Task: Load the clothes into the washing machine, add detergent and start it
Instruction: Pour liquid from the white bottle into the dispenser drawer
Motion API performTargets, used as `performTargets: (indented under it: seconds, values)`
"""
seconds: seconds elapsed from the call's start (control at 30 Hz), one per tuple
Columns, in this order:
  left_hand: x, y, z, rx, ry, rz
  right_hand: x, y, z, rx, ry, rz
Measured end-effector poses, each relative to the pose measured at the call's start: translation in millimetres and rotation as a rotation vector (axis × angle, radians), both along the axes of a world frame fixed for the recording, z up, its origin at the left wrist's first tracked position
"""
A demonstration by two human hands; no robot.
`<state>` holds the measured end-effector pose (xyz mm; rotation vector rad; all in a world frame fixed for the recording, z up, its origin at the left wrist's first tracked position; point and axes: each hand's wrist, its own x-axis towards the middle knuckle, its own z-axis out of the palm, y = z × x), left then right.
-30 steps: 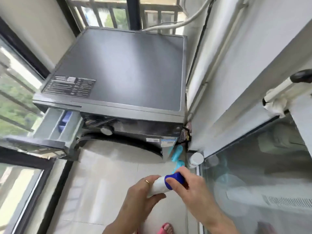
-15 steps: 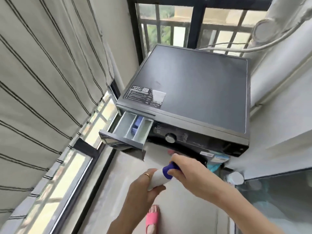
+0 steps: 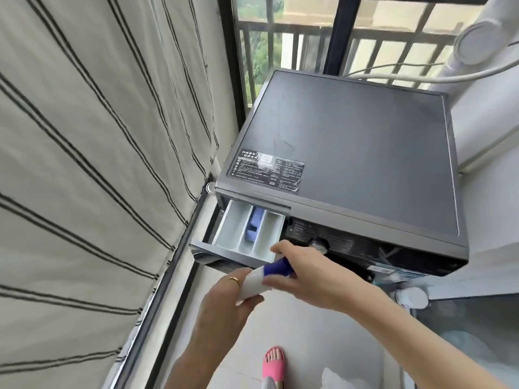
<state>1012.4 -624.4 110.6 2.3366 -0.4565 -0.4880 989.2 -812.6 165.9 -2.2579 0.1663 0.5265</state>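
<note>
Holding a white detergent bottle (image 3: 251, 284) in my left hand (image 3: 224, 307), I have my right hand (image 3: 303, 276) closed around its dark blue cap (image 3: 276, 267), thumb and fingers pinching it as if to twist it off. Compared with a second ago, my view has swung left and closer: the bottle, which was low over the floor tiles, now sits just in front of the open detergent drawer (image 3: 247, 234), and a striped curtain (image 3: 92, 164) fills the left side. I judge that this puts me at the detergent step, with the cap apparently still on and pouring not yet begun. The drawer is pale, smooth plastic, pulled out from the top left corner of the washing machine (image 3: 351, 153), and divided into three long troughs; the middle one holds a blue insert (image 3: 254, 226). The machine is a boxy, matte dark grey unit with a flat top bearing a printed label (image 3: 268, 171). A round metallic dial (image 3: 318, 245) sits on the glossy black control panel, just beyond my right hand. The machine's door is hidden below the frame, so I cannot tell whether the clothes are loaded. A pink slipper (image 3: 273, 366) shows on the pale floor below.
</note>
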Motion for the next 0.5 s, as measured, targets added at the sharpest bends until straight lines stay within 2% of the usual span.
performTargets:
  seconds: [0.03, 0.1, 0.2, 0.3, 0.37, 0.43, 0.5]
  values:
    - [5.8, 0.3, 2.9, -0.002, 0.0, -0.003, 5.7, 3.4, 1.5, -0.033, 0.0, -0.007]
    - [19.7, 1.1, 7.7, -0.042, 0.004, -0.005, 15.3, 7.1, 4.0, -0.081, -0.123, 0.011]
    - [45.3, 1.9, 19.3, -0.087, -0.032, -0.021, 22.8, 4.3, 10.0, -0.066, -0.377, 0.036]
    - [72.3, -1.3, 30.8, -0.079, -0.052, -0.091, 30.1, -4.6, 14.9, -0.034, -0.483, 0.034]
    - [85.6, -6.3, 34.7, -0.045, -0.062, -0.143, 35.3, -10.9, 14.8, 0.041, -0.469, 0.009]
    - [92.9, -11.3, 34.5, -0.019, -0.09, -0.16, 40.6, -15.8, 13.9, 0.153, -0.355, -0.073]
    - [94.8, -15.4, 31.6, 0.006, -0.113, -0.156, 45.6, -15.9, 12.0, 0.119, -0.215, -0.173]
